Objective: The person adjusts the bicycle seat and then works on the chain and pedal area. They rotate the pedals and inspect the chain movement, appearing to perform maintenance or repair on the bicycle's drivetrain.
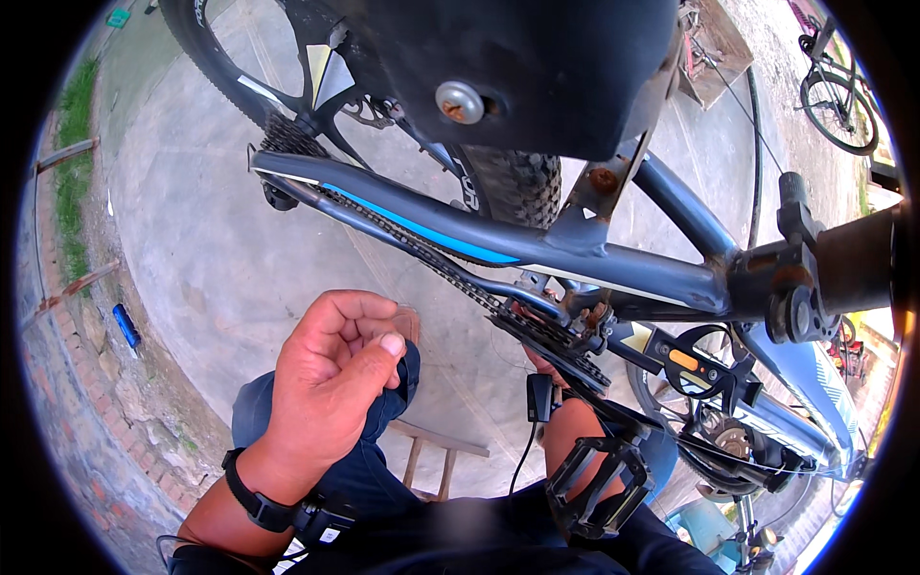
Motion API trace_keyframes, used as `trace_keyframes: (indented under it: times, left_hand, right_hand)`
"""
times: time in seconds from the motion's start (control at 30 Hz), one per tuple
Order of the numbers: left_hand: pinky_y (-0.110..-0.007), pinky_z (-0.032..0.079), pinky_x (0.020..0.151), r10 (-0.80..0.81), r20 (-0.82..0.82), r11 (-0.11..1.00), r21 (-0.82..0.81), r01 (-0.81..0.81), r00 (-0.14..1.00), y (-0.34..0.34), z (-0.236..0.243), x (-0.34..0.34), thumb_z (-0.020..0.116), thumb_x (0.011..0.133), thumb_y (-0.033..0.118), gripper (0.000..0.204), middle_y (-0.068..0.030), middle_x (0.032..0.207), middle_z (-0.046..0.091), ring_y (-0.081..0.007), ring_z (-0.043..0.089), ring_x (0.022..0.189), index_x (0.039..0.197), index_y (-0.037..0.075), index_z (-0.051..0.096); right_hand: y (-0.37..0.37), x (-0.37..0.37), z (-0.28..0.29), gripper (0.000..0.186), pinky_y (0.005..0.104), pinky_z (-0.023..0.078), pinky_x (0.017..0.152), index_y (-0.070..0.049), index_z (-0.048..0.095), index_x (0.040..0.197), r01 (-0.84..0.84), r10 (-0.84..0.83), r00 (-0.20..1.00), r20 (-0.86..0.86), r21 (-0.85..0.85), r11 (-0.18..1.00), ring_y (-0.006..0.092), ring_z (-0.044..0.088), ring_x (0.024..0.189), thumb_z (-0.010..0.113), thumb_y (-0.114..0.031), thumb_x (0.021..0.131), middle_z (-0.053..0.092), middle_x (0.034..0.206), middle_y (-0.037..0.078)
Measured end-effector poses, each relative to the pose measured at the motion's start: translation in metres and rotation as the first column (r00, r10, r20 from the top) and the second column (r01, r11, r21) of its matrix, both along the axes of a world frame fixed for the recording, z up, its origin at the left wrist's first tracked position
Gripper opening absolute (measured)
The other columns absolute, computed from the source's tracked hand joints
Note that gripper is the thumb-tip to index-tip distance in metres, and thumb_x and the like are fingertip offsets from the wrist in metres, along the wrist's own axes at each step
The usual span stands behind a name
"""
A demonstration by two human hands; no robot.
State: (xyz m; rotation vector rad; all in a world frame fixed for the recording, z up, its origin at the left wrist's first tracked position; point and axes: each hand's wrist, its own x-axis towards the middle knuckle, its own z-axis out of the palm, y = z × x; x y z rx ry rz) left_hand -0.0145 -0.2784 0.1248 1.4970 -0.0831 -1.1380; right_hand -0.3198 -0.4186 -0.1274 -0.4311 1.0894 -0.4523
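Note:
A dark bicycle frame (pixel 661 283) with a blue stripe stretches across the view, with the chain (pixel 460 283) running from the rear cassette (pixel 286 134) to the chainrings (pixel 565 359). My left hand (pixel 337 369) is raised left of the chainrings, below the chain, fingers curled with thumb against them; I cannot make out whether anything small is between them. My right hand (pixel 540 359) reaches up behind the chainrings, mostly hidden, so its grip cannot be told. A black pedal (pixel 599 484) hangs in front of my right forearm (pixel 570 441). A black saddle (pixel 527 57) fills the top.
Concrete ground (pixel 201 268) lies under the bicycle. A wooden frame (pixel 446 450), perhaps a stool, is by my legs. At left are grass (pixel 72 211), a brick edge and a blue cylinder (pixel 125 326). Another bicycle (pixel 834 101) stands upper right; a teal container (pixel 700 527) is lower right.

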Motion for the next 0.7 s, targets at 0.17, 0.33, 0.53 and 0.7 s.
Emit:
trace_keyframes:
  times: [0.17,0.33,0.53,0.7]
  left_hand:
    - [-0.02,0.041,0.057,-0.017,0.007,1.0,0.013,0.017,1.0,-0.002,0.001,0.0,0.058,0.091,0.006,0.02,-0.0038,0.081,0.058,-0.0076,0.053,0.065,0.11,0.003,0.054]
    - [-0.02,0.041,0.058,-0.017,0.003,1.0,0.004,0.017,1.0,-0.003,0.004,-0.003,0.058,0.09,0.006,0.021,-0.0033,0.08,0.058,-0.0074,0.052,0.066,0.11,0.003,0.053]
    - [-0.022,0.048,0.067,-0.067,-0.035,0.997,-0.033,0.066,0.997,0.005,0.008,-0.002,0.058,0.091,0.001,0.021,-0.0065,0.096,0.063,-0.0069,0.056,0.082,0.11,0.001,0.052]
    - [-0.022,0.047,0.066,-0.094,-0.003,0.995,-0.016,0.094,0.996,0.008,0.011,-0.007,0.059,0.091,0.003,0.022,-0.0051,0.093,0.062,-0.0068,0.057,0.081,0.111,0.0,0.052]
  right_hand:
    - [-0.001,-0.003,0.003,0.033,0.0352,0.051,0.092,0.0,0.051,0.128,-0.006,0.006,1.0,-0.011,0.004,1.0,0.0211,0.059,0.109,0.05,-0.016,0.098,0.059,0.12,0.009]
    - [-0.002,-0.005,0.007,0.033,0.0352,0.051,0.092,0.0,0.051,0.128,-0.006,0.006,1.0,-0.007,-0.001,1.0,0.0211,0.059,0.11,0.05,-0.016,0.099,0.059,0.121,0.009]
    - [-0.003,-0.004,0.006,0.034,0.0353,0.051,0.093,0.0,0.051,0.129,-0.016,0.016,1.0,0.001,-0.013,1.0,0.0211,0.058,0.111,0.05,-0.016,0.099,0.058,0.122,0.009]
    - [-0.006,-0.007,0.006,0.035,0.0353,0.051,0.093,0.0,0.05,0.13,-0.031,0.032,0.999,0.027,-0.035,0.999,0.0211,0.058,0.112,0.05,-0.016,0.099,0.058,0.123,0.009]
